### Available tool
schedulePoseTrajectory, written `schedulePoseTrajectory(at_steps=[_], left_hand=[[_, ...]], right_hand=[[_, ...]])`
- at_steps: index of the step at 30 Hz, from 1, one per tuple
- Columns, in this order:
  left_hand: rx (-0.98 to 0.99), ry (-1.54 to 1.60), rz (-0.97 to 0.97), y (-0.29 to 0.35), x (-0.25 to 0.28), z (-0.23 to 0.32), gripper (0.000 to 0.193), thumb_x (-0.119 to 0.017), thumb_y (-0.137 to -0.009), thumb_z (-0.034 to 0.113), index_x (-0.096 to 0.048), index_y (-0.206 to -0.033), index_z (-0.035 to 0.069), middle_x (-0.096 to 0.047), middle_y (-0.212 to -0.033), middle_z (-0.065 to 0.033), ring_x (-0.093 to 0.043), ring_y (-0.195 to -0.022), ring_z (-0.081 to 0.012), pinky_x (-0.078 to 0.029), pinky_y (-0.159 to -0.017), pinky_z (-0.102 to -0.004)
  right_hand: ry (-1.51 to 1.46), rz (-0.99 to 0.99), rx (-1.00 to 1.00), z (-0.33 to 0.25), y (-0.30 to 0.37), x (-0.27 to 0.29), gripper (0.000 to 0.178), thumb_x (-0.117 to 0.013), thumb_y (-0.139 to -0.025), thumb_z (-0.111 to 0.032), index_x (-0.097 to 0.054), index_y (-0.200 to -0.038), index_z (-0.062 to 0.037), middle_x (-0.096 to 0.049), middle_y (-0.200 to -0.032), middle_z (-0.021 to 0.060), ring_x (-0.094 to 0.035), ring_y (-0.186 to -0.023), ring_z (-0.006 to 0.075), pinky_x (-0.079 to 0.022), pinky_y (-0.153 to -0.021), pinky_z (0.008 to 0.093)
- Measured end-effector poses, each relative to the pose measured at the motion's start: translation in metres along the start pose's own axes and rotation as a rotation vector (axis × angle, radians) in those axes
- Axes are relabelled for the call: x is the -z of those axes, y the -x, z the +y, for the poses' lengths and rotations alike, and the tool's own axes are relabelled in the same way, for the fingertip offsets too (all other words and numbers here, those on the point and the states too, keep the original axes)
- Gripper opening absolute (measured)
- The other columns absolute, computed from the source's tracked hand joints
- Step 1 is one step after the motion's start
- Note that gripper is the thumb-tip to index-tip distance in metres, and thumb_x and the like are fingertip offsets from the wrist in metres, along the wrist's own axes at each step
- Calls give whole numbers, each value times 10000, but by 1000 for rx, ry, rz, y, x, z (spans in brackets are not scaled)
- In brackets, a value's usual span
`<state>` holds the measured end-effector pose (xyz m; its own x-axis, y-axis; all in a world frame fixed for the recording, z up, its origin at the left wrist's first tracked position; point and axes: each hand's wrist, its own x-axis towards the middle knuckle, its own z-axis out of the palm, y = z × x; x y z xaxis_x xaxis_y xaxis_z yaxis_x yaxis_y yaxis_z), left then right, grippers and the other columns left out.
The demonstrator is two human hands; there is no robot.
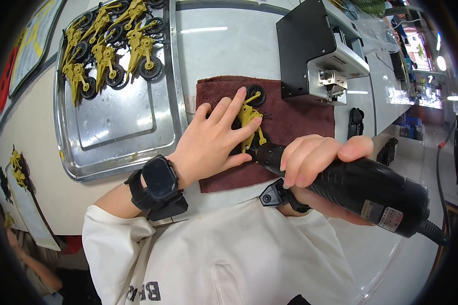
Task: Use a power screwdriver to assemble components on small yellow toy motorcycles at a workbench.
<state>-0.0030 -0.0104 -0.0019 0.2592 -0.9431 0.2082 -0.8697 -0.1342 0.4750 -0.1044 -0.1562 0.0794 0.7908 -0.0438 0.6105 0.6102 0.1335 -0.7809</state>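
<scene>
Yellow bike [249, 115] is on the maroon cloth [308, 119], left hand [211, 136] splayed across it, right hand [318, 157] wrapped round a chunky black driver [374, 190], nose right up at the bike. More bikes [139, 44] sit in the metal tray [117, 147].

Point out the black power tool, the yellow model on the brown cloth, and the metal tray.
Black power tool [366, 188]: head view, middle of its body.
Yellow model [247, 115]: head view, its yellow frame.
Metal tray [117, 133]: head view, bare part of its floor.
</scene>
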Motion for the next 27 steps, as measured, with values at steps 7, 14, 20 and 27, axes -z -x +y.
schedulePoseTrajectory(at_steps=[7, 14, 20, 27], left_hand=[[-16, -7, 38, 1, -2, -1, 647, -699, -687, 416, -503, -1271, 220, -241, -1455, -216, -414, -1179, -324, -354, -877, -408], [-33, -19, 66, 2, -5, -2, 612, -672, -711, 448, -521, -1247, 193, -282, -1430, -233, -431, -1154, -322, -360, -869, -403], [-35, 5, 77, 4, -7, -2, 626, -689, -698, 426, -516, -1252, 193, -283, -1429, -238, -434, -1148, -319, -366, -862, -408], [-30, -1, 41, -1, -3, -5, 676, -716, -681, 421, -479, -1279, 215, -270, -1432, -237, -425, -1147, -313, -366, -863, -414]], right_hand=[[-9, 86, -20, 15, 0, -2, 856, -490, -715, -780, -368, -1125, -40, -558, -695, 126, -529, -493, 228, -436, -501, 364], [-20, 106, 7, 24, -1, -6, 881, -484, -676, -811, -367, -1063, -28, -543, -666, 125, -517, -461, 218, -432, -459, 345], [-32, 157, -47, 24, 0, -7, 903, -493, -660, -819, -398, -1066, -18, -543, -657, 122, -521, -462, 222, -430, -455, 344], [37, 291, 103, -6, 5, 2, 888, -529, -733, -734, -371, -1196, 7, -551, -694, 131, -525, -500, 247, -438, -513, 382]])
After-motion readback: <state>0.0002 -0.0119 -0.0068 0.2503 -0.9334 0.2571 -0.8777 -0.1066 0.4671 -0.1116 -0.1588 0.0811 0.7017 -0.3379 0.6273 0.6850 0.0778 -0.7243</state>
